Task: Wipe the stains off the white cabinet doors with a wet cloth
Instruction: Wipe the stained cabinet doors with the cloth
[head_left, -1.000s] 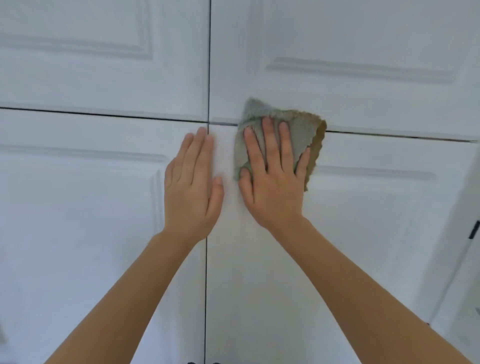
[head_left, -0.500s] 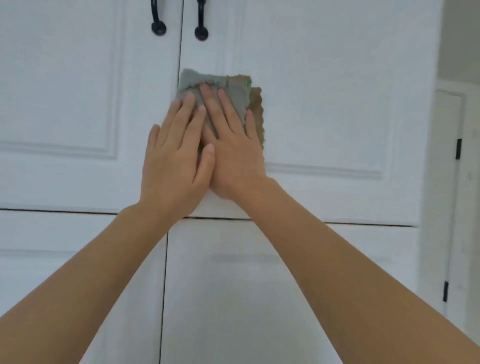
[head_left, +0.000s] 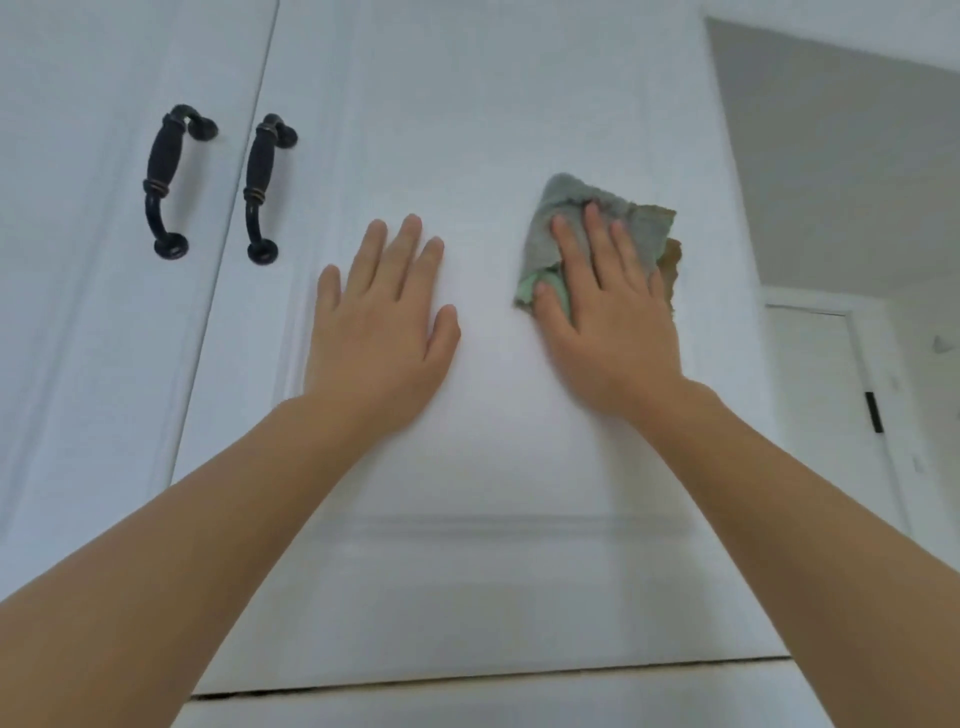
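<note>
Cloth (head_left: 582, 218), grey, frayed, under flat right hand (head_left: 608, 322), smooth white door (head_left: 493, 104)

Grey wall (head_left: 831, 171) fills upper right of frame, bright white strip of ceiling (head_left: 857, 26) above it. Lower right: white interior door (head_left: 815, 395) in white frame, one black hinge (head_left: 874, 413) on its right edge. Soft, even light, no hard shadows
</note>
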